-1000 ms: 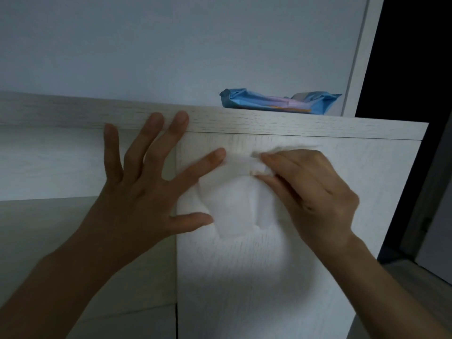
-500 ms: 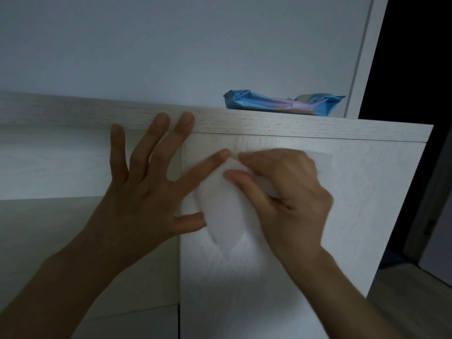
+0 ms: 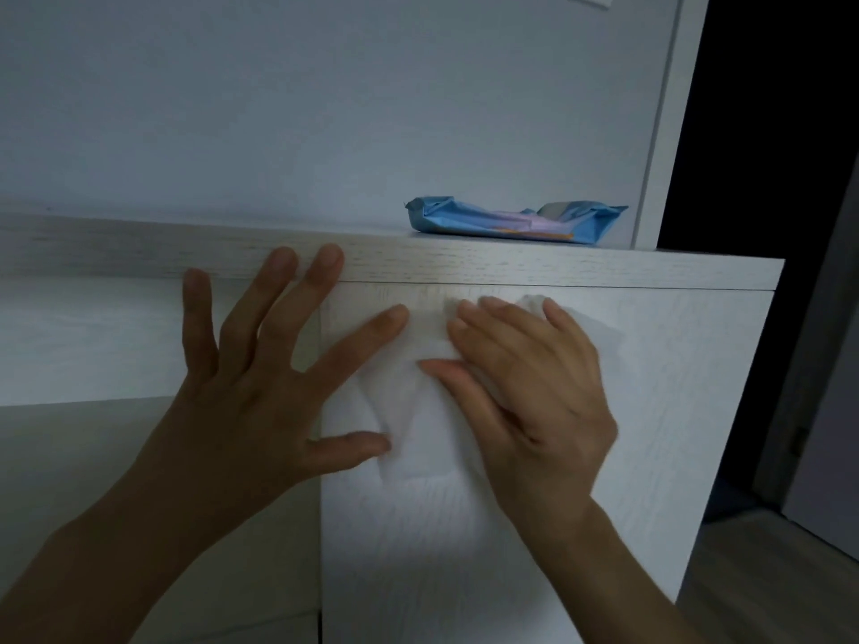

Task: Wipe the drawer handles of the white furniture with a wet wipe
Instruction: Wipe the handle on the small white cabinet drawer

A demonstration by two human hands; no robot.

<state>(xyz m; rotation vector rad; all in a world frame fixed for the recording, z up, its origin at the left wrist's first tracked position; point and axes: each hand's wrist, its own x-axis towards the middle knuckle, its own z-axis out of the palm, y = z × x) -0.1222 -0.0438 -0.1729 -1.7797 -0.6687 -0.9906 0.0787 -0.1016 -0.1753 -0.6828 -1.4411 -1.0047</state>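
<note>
Wet wipe (image 3: 418, 434): white and crumpled, lying flat against the upper part of the front panel of the white furniture (image 3: 674, 388), just below the top board (image 3: 558, 267). It is white on white in dim light, so its outline is hard to follow.
Right hand (image 3: 534, 388): lies flat over the wipe and presses it to the panel. It covers most of the wipe and looks slightly blurred.
Right grip: wide, with the fingers nearly straight and curled round nothing.
Left hand (image 3: 251, 397): spread against the furniture, just left of the wipe. Two fingertips rest on the front edge of the top board, and the thumb tip touches the wipe's left edge.
Left grip: wide, with the fingers straight and splayed, holding nothing.
Drawer handle: I cannot tell whether one sits under the wipe and the right hand.
Forearms: both are cut off by the bottom edge.
Wipe pack (image 3: 506, 220): blue, lying on the top board near the wall. Its print is too small to read.
Door frame (image 3: 660, 132): white, to the right of the pack, with a dark opening beyond it where nothing can be made out.
Floor (image 3: 767, 574): a wood-toned strip at lower right.
</note>
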